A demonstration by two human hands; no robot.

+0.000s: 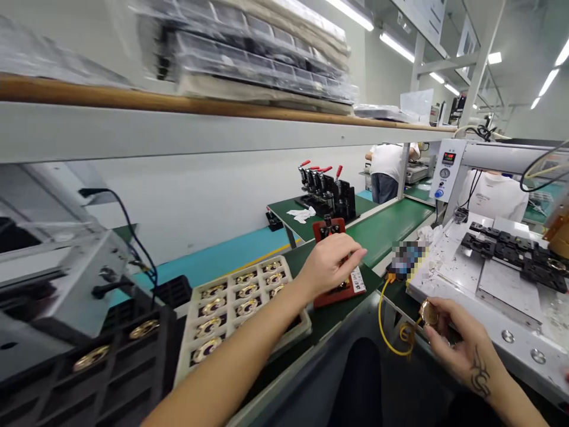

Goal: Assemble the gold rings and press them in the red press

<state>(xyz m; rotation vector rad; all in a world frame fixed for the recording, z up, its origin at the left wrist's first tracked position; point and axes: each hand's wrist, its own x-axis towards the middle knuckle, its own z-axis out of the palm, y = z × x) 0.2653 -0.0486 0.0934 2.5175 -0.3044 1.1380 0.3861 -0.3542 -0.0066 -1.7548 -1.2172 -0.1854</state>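
Note:
My left hand (333,262) reaches across to a small red bench press (319,228) with a black top. Its fingers are curled at the front of the press and the thumb points right; what they close on is hidden behind the hand. A round gold watch case (429,313) is pinched between the thumb and fingers of my right hand (460,338), held at the front edge of a white machine (471,317). Under my left forearm lies a cream tray (227,283), its compartments holding several gold watch cases.
A black tray (120,379) with gold rings sits at left. Black clamps with red handles (326,184) stand on the green table behind. A shelf (222,127) with stacked trays crosses overhead. A yellow air hose (383,323) hangs between my hands. Two people in white shirts are beyond.

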